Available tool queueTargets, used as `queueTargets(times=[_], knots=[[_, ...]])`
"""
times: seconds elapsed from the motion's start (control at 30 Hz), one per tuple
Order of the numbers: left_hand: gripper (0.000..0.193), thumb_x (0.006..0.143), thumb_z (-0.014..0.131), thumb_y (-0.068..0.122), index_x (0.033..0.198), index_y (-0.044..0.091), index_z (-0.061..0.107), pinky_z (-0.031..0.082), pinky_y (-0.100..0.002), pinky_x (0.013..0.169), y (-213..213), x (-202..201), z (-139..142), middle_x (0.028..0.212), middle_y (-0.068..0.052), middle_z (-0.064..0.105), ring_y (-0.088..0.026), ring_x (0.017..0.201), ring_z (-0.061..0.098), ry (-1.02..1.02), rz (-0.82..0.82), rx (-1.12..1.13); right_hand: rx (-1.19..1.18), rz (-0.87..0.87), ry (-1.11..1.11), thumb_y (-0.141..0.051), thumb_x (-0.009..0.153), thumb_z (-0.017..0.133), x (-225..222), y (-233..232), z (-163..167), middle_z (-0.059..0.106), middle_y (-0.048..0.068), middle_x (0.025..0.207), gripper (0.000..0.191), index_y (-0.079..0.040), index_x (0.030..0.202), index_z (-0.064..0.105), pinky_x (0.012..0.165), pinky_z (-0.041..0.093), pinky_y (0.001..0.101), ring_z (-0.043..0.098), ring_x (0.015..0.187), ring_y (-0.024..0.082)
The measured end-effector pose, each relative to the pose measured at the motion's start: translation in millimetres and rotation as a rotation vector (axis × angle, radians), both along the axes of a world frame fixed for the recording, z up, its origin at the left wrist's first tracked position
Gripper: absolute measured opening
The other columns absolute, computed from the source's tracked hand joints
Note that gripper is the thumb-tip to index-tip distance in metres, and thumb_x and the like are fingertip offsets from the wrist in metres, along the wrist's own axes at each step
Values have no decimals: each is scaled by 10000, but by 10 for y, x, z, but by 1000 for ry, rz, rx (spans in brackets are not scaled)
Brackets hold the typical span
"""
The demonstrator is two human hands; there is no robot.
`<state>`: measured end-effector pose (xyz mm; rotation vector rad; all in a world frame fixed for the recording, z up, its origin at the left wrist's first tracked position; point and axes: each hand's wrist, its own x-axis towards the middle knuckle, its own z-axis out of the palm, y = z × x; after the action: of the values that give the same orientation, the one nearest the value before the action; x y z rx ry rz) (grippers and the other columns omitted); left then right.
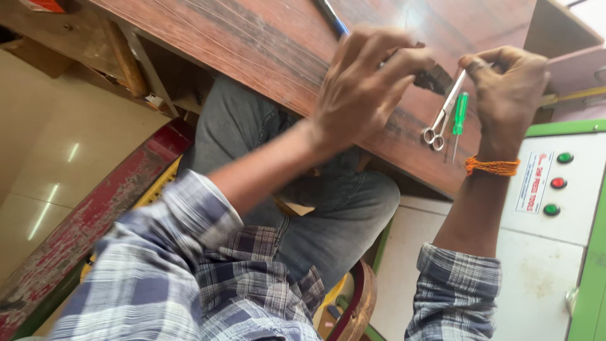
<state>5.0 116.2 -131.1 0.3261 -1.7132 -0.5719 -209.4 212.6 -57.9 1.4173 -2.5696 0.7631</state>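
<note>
Plaid sleeve [189, 278], L hand [363, 88] w/ dark part [435, 79].

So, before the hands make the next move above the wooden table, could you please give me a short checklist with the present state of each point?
1. Left hand grips the small dark part at its fingers: ok.
2. Right hand holds a thin metal tool: ok, though its exact kind: cannot tell.
3. Small steel scissors lie flat on the brown wooden table: ok.
4. Green-handled screwdriver lies beside the scissors, away from the table edge: ok.
5. Dark part clearly visible: not ok, blurred.
</note>
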Motion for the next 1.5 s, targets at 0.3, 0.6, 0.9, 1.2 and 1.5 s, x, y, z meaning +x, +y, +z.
queueTargets(times=[0.3, 0.6, 0.9, 1.2, 1.5], knots=[[742, 1005, 778, 97, 1605, 188, 351, 567, -379, 846, -810, -382, -23, 1190, -90, 741, -222, 971, 748, -313, -530, -386, -295, 19, -634, -174, 944, 804, 371, 555, 518, 648, -46, 793, 162, -59, 967, 694, 592, 393, 203, 503, 631, 34], [364, 847, 883, 195, 1152, 143, 691, 535, -424, 834, -853, -337, 82, 1007, -76, 734, -292, 975, 710, -273, -523, -470, 31, 173, -352, -31, 923, 716, 1085, 544, 560, 676, -10, 801, 23, -35, 946, 711, 601, 421, 198, 561, 667, 20], [389, 824, 788, 99, 1208, 151, 753, 534, -369, 1026, -723, -138, 62, 1310, -73, 604, -276, 1213, 555, -225, -470, -618, 116, 289, 99, -91, 941, 807, 1256, 476, -416, 628, 166, 686, 99, -20, 916, 743, 612, 456, 346, 578, 592, 221], [81, 938, 730, 163, 1016, 141, 732, 522, -360, 1045, -469, 110, -242, 1206, 45, 606, -175, 1192, 608, -270, -131, -748, 172, 206, -135, -60, 897, 802, 1261, 830, 216, 668, -3, 743, 184, -49, 1078, 778, 566, 424, 226, 517, 622, 43], [155, 963, 755, 183, 1051, 57, 740, 641, -282, 774, -51, 22, -322, 961, -45, 787, -119, 884, 794, 43, -528, 436, -129, 318, 115, 0, 994, 794, 970, 66, 464, 565, 25, 727, 44, 10, 1014, 756, 621, 368, 246, 488, 660, 67]])
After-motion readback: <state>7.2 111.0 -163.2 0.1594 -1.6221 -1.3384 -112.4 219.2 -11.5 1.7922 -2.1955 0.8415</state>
